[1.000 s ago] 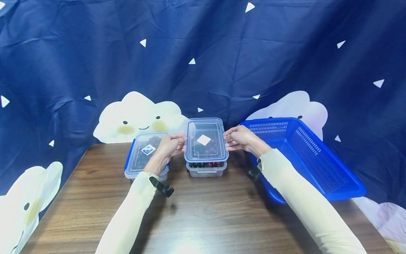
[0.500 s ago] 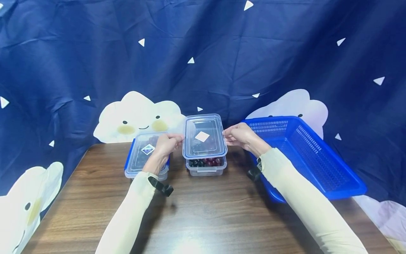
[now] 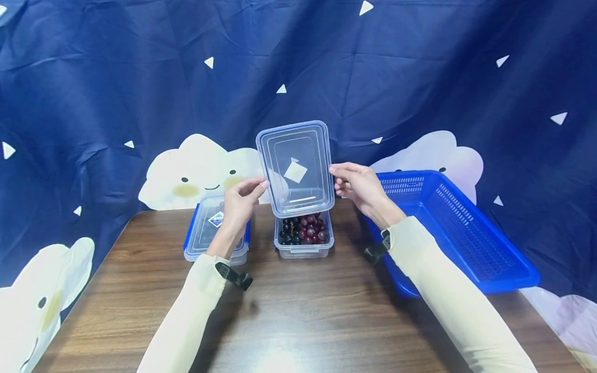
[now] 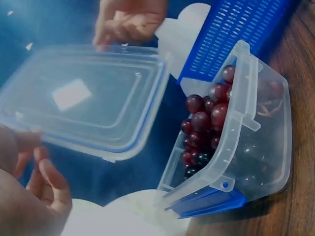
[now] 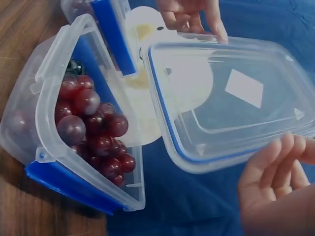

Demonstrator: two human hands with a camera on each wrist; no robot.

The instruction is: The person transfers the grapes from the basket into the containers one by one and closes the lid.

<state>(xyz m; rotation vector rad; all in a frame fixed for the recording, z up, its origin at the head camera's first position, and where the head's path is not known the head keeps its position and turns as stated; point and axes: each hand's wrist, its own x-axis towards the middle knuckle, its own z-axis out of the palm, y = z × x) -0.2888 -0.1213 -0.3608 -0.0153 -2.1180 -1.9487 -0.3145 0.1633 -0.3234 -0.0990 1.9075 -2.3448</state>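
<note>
Raised over the middle of the table is a clear lid [image 3: 298, 191] with a blue seal and a white diamond label. My left hand [image 3: 240, 204] pinches its left edge, and my right hand [image 3: 364, 190] pinches the right edge. Below it stands an uncovered clear food container [image 3: 304, 252], its blue side clips [image 4: 211, 202] hanging down. Inside lie red grapes [image 5: 93, 128] and dark, nearly black grapes [image 3: 288, 233]. The lid's lower edge overlaps the container's far part in the head view.
Left of the open container, a second lidded container [image 3: 205, 241] with blue clips sits partly behind my left hand. A blue perforated basket [image 3: 448, 243] stands on the right of the wooden table [image 3: 298, 311]. A dark blue curtain [image 3: 298, 62] hangs behind.
Both hands have lifted the lid up off the container and tilted it more upright. The grapes underneath have come into view. The second container and basket stay put.
</note>
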